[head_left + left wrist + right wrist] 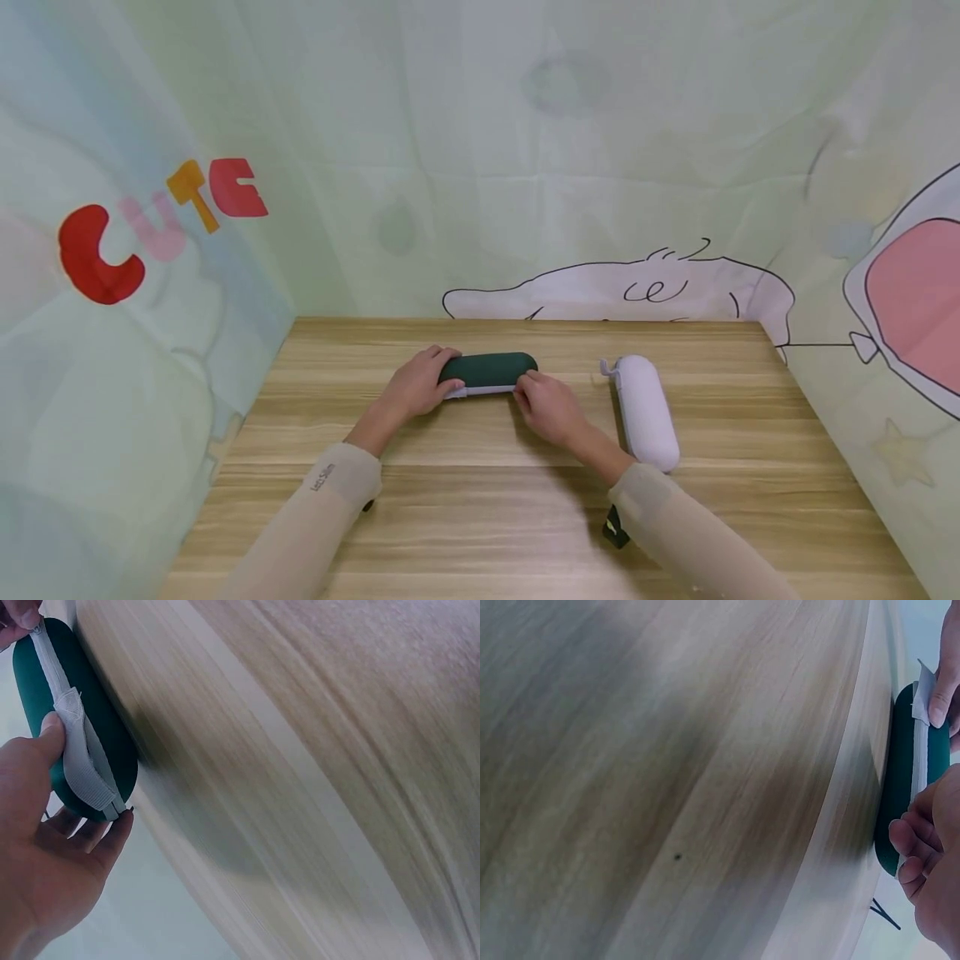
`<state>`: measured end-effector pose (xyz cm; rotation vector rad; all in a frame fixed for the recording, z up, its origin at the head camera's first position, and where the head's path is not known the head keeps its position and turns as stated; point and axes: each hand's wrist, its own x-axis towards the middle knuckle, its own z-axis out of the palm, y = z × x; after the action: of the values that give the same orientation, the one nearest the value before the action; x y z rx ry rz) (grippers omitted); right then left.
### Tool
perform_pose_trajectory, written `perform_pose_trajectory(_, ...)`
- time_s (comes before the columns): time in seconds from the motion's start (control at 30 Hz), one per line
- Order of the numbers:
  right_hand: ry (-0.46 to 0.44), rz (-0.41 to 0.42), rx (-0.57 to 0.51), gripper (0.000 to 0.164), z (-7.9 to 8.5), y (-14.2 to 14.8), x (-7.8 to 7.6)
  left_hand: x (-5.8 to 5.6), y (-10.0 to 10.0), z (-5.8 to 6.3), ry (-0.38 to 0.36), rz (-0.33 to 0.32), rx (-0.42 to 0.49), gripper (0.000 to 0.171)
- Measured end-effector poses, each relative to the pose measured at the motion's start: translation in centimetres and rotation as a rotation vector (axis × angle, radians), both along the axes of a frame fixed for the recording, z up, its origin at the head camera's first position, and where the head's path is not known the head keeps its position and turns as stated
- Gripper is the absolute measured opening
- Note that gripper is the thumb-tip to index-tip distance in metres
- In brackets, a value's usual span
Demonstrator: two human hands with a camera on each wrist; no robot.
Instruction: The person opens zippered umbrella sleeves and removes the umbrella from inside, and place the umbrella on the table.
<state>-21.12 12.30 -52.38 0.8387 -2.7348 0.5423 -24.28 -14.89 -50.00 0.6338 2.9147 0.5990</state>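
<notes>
The left hand (417,385) grips 1 end of the green case (487,368), thumb against its pale strap (88,765). At the other end, the right hand (553,410) pinches the pale zip (52,664) with curled fingers. Right of those fingers, the white case (649,412) lies on the wooden table (465,517).

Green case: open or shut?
Green case looks shut: left wrist view shows no gap along the pale zipper band between its halves. Far side hidden.
</notes>
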Motion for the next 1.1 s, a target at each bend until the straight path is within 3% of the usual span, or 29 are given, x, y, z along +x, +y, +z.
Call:
perform_pose_trajectory(0.57, 0.008, 0.007, -0.004, 0.006, -0.2, -0.4, 0.0, -0.2, -0.1, -0.2, -0.002, -0.005, 0.006, 0.061)
perform_pose_trajectory(1.1, -0.040, 0.009, -0.008, 0.006, 0.0, -1.3, -0.1, -0.2, 0.0, 0.0, -0.008, 0.008, 0.008, 0.061)
